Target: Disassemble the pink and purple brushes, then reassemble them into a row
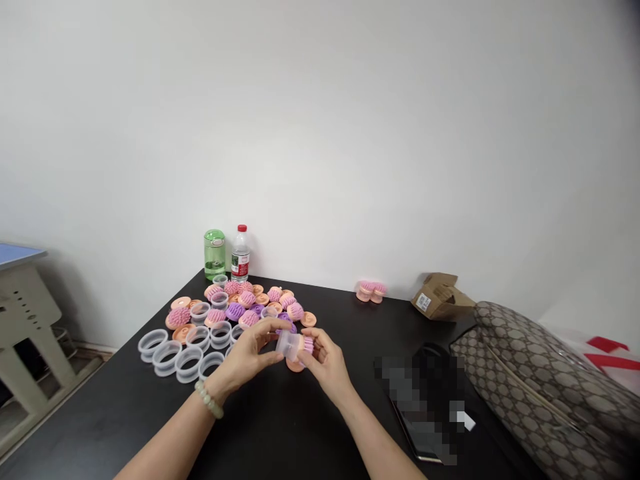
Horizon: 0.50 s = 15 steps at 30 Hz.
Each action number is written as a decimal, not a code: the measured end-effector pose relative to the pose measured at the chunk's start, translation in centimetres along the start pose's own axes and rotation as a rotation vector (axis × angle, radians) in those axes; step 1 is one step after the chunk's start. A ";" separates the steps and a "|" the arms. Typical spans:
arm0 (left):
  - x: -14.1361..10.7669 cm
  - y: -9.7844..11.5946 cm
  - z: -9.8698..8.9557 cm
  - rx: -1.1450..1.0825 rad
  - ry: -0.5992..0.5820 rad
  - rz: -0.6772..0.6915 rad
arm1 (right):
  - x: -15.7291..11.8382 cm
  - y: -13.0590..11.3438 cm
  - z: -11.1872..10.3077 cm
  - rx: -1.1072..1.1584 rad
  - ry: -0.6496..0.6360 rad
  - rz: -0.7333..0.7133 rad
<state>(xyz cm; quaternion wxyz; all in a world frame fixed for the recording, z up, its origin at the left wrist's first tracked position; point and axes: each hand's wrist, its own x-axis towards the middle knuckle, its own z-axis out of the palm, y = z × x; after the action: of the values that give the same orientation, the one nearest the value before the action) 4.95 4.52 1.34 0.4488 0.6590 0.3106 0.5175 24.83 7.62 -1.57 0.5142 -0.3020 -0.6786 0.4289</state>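
My left hand [247,353] and my right hand [323,363] meet above the black table top [300,433], holding a clear plastic ring [287,345] fitted to a pink ribbed silicone head [308,345]. The left fingers pinch the clear ring, and the right fingers wrap around the pink end. An orange disc [295,365] lies just beneath the held piece, partly hidden by it. Behind my hands spread several pink heads [179,317], purple heads [235,311], orange discs [308,319] and clear rings [166,360].
A green bottle [214,255] and a water bottle [241,255] stand at the wall. Farther right are two pink assembled pieces [371,291], a cardboard box [443,297], a pixelated dark phone [423,407] and a patterned bag [540,393]. The table's left edge drops to the floor.
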 end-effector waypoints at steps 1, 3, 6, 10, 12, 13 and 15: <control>0.0 0.1 0.1 -0.011 0.000 -0.009 | 0.0 -0.1 0.0 -0.003 0.005 -0.002; -0.1 0.1 0.4 -0.010 0.025 -0.079 | 0.0 -0.2 0.0 -0.021 0.020 -0.008; -0.1 0.0 0.8 0.033 0.062 -0.175 | 0.0 -0.3 0.1 -0.040 0.031 -0.006; 0.0 0.0 0.6 0.001 0.033 -0.149 | 0.0 -0.7 0.1 -0.014 0.025 0.012; 0.1 0.0 0.4 0.011 0.028 -0.132 | 0.0 -1.0 0.0 -0.011 0.020 0.018; 0.1 0.1 0.3 0.018 0.028 -0.128 | 0.0 -1.1 0.0 -0.018 0.018 0.017; 0.1 0.1 0.2 0.022 0.019 -0.125 | 0.0 -1.4 0.0 -0.044 0.018 0.007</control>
<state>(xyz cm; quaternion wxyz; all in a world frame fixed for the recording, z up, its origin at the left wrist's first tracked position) 5.22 4.51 1.51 0.4698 0.6384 0.3610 0.4913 24.91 6.98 -0.37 0.5119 -0.3195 -0.6821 0.4130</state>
